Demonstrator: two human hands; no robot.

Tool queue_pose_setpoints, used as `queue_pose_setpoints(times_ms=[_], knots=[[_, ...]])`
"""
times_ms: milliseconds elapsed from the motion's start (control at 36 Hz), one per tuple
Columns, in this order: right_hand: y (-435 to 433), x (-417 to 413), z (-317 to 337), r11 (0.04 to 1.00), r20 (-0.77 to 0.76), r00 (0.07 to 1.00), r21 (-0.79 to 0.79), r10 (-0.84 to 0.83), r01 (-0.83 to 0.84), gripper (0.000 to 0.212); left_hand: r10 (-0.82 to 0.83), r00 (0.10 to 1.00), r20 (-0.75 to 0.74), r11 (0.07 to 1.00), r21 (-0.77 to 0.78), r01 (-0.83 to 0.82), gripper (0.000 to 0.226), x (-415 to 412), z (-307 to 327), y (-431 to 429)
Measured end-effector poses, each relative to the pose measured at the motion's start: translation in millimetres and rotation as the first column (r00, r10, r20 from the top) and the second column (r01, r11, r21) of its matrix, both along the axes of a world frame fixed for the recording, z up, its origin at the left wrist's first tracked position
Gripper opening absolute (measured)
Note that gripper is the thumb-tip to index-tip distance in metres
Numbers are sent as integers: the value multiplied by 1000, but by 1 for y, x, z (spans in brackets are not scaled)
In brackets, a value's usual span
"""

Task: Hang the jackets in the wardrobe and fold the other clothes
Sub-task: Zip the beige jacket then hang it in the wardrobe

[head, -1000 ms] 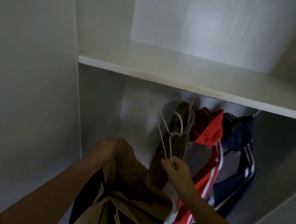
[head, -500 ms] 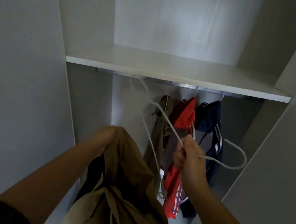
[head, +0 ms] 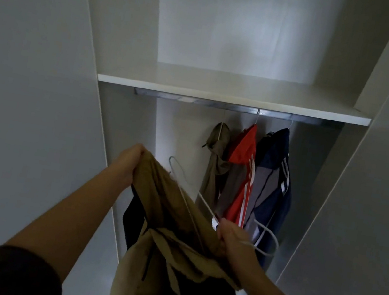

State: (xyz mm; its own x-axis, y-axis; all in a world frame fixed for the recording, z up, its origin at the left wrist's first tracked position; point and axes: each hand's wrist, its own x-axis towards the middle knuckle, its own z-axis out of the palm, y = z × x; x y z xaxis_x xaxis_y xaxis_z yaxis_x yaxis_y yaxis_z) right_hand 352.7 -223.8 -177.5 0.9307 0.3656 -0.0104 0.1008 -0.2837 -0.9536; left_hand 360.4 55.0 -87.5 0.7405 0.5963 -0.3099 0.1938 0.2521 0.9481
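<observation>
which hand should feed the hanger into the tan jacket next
Right: the right hand grips the white hanger beside the tan jacket, while the left hand holds that jacket up.

Inside the wardrobe (head: 127, 34), a white shelf (head: 235, 94) is spanning mid-frame, a metal rail (head: 195, 101) running just beneath. A grey left panel (head: 23, 94) and right panel (head: 385, 190) are flanking it; soft light is falling on the back wall (head: 238, 26).

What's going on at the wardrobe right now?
A person stands at the open wardrobe. The left hand grips a tan jacket by its top edge, and the right hand holds a white hanger against the same jacket, apparently working it inside. The jacket is not yet on the rail, where an olive jacket, a red jacket and a navy jacket already hang.
</observation>
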Motion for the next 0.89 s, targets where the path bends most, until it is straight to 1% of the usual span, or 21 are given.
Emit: queue_pose_setpoints(times_ms=[56, 111, 167, 222, 278, 361, 417, 472, 500, 528, 556, 611, 639, 667, 694, 722, 750, 778, 833, 861, 889], knots=[[-14, 3, 4, 999, 43, 998, -32, 43, -41, 41, -135, 990, -50, 988, 75, 139, 13, -9, 1, -8], [-22, 7, 3, 988, 39, 992, -101, 120, -115, 41, -172, 984, -43, 967, 184, 177, 9, -14, 0, -14], [-24, 11, -5, 980, 0, 992, -155, 128, -126, 36, -182, 983, 3, 924, 343, 170, 11, -17, 1, -18], [-24, 17, -12, 981, -7, 995, -169, 101, -100, 43, -196, 981, -17, 811, 560, 172, 15, -21, 4, -23], [-24, 23, -14, 968, 13, 992, -222, 125, -120, 31, -202, 978, -43, 635, 755, 164, 23, -23, 8, -29], [-22, 30, -5, 947, 29, 988, -290, 149, -134, 43, -210, 977, 24, 436, 897, 71, 42, -26, 12, -41], [-19, 38, 4, 944, 46, 988, -306, 147, -126, 43, -236, 967, 91, 376, 927, 5, 44, -28, 14, -47], [-12, 48, 18, 950, 56, 988, -289, 142, -120, 45, -312, 948, 66, 329, 943, 43, 38, -33, 19, -54], [-7, 53, 27, 957, 66, 988, -266, 140, -118, 46, -381, 924, -13, 306, 942, 139, 32, -33, 20, -56], [-1, 58, 38, 963, 86, 987, -244, 137, -112, 46, -450, 881, -148, 272, 916, 293, 26, -36, 23, -58], [6, 62, 49, 967, 113, 984, -231, 140, -111, 47, -520, 801, -297, 243, 847, 472, 26, -38, 25, -59], [17, 68, 65, 967, 169, 972, -223, 162, -122, 48, -647, 564, -513, 194, 605, 772, 34, -42, 29, -56], [21, 70, 70, 967, 185, 967, -217, 176, -135, 48, -676, 478, -561, 196, 488, 850, 34, -43, 32, -53], [24, 70, 74, 965, 192, 962, -212, 194, -153, 48, -673, 451, -586, 216, 428, 878, 34, -44, 36, -52], [26, 71, 76, 964, 193, 958, -205, 210, -170, 48, -639, 487, -596, 253, 435, 864, 36, -43, 38, -50], [28, 71, 78, 962, 192, 955, -200, 227, -188, 47, -571, 563, -598, 291, 494, 819, 38, -39, 38, -49], [31, 71, 81, 959, 191, 951, -190, 244, -208, 47, -489, 634, -599, 304, 564, 768, 40, -34, 37, -48], [35, 72, 85, 957, 194, 946, -186, 259, -224, 45, -427, 675, -601, 295, 613, 733, 38, -29, 36, -49], [41, 77, 93, 955, 224, 937, -194, 267, -226, 44, -414, 719, -559, 289, 668, 686, 32, -18, 29, -53], [43, 81, 96, 953, 245, 932, -209, 268, -220, 44, -436, 749, -498, 335, 683, 649, 32, -11, 24, -54], [45, 85, 97, 948, 260, 926, -234, 275, -216, 44, -460, 788, -410, 420, 681, 600, 30, -6, 24, -57]])
